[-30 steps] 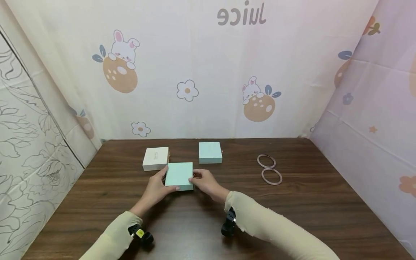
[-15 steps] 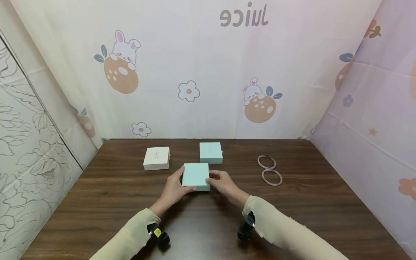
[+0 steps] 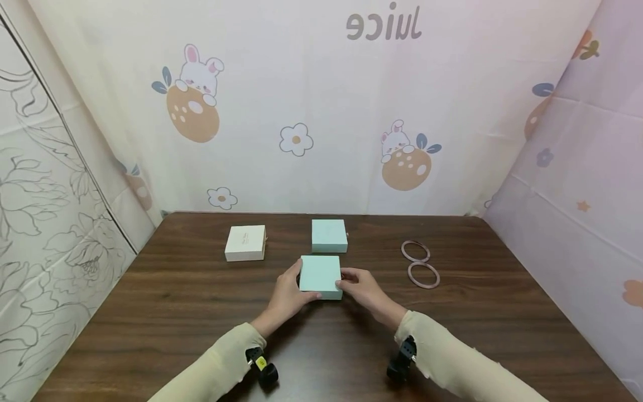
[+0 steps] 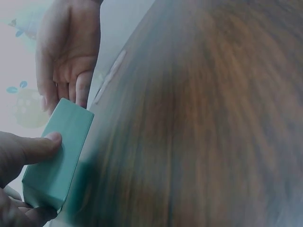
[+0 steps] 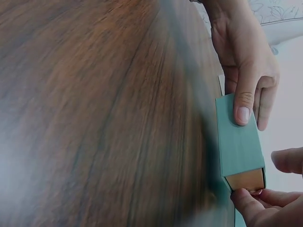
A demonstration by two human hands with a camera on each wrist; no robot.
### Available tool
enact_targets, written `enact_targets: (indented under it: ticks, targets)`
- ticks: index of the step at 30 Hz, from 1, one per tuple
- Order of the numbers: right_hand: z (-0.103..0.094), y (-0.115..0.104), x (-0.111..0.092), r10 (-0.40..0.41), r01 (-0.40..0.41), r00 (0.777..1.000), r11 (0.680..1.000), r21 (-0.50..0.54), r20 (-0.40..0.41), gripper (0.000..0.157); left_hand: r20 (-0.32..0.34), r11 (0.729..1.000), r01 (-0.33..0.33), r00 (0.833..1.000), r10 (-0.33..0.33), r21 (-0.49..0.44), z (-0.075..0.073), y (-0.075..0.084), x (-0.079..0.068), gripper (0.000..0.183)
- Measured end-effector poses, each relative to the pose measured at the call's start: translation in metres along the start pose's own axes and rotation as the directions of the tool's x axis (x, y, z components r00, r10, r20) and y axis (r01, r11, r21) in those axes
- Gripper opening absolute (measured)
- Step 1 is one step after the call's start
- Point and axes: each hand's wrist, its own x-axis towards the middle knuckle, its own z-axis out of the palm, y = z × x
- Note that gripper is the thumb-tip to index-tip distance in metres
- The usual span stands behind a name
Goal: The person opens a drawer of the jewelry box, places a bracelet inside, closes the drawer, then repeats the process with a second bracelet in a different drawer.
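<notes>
A mint-green drawer box is between my two hands, near the middle of the table. My left hand grips it from the left, thumb across the front side and fingers at the far side. On the right, my right hand has its fingertips at the tan drawer end, pinching low at a small pull there. Part of that pull is hidden by the fingers. I cannot tell whether the box touches the table.
Behind stands a second mint-green box. A white box sits to the left. Two pinkish rings lie at the right, end to end. Patterned curtains border the back and sides of the wooden table.
Both hands have carried the mint-green box rightward, away from the white box, and it sits slightly nearer in the view. The hold on it looks the same. The other boxes and rings stay put.
</notes>
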Motion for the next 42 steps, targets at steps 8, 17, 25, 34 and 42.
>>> enact_targets:
  ticks: [8,17,25,34,42]
  targets:
    - [-0.007,0.008,-0.005,0.021,-0.021,1.0,0.999,-0.024,-0.009,0.039,0.016,0.999,0.04,0.999,-0.04,0.004,0.011,0.008,-0.005,0.091]
    - [-0.006,0.012,-0.009,0.045,-0.046,0.999,0.998,-0.041,-0.016,0.039,0.008,0.999,0.05,0.999,-0.05,0.008,0.017,0.007,-0.011,0.092]
    - [-0.008,0.013,-0.006,0.091,-0.089,0.996,0.994,0.068,-0.015,0.033,0.009,0.999,0.048,0.999,-0.048,0.024,0.016,0.006,-0.009,0.095]
    - [-0.022,0.018,0.01,0.162,-0.179,0.983,0.943,0.281,0.083,0.032,0.087,0.994,0.106,0.99,-0.109,0.035,0.009,0.004,-0.004,0.112]
    - [-0.03,0.02,0.025,0.226,-0.255,0.965,0.92,0.296,0.131,0.028,0.277,0.998,0.061,0.959,-0.063,0.016,0.0,-0.01,0.011,0.121]
